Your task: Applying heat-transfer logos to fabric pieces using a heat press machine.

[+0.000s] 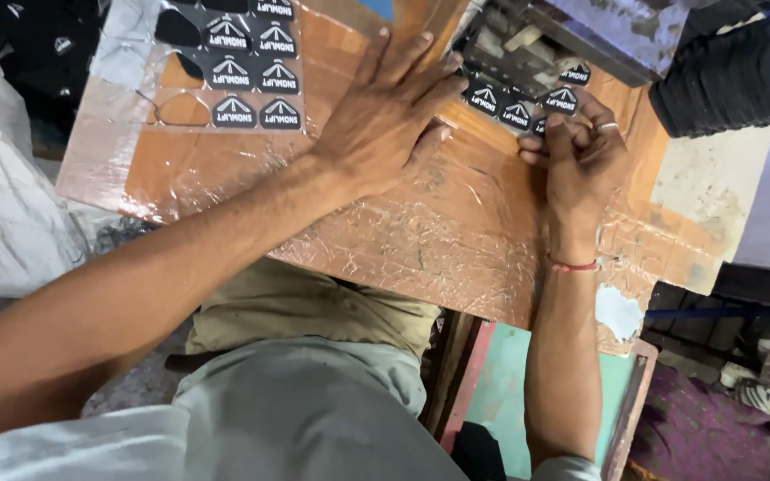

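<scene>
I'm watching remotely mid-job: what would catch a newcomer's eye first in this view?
Most striking is the orange-brown board wrapped in crinkled clear film, filling the middle of the view. The left hand lies flat on it with fingers spread, while the right hand, ring on one finger and red thread at the wrist, pinches at a strip of small black labels near the far edge. A second sheet of black labels lies at the upper left.

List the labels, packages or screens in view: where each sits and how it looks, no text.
Label sheet: upper left of the brown board, under clear film; black dome-shaped patches with white marks, in rows, some slots empty.
Label strip: top centre, same black patches in a row; left hand lies flat beside it, right hand pinches at its end.
No packages or screens visible.
</scene>
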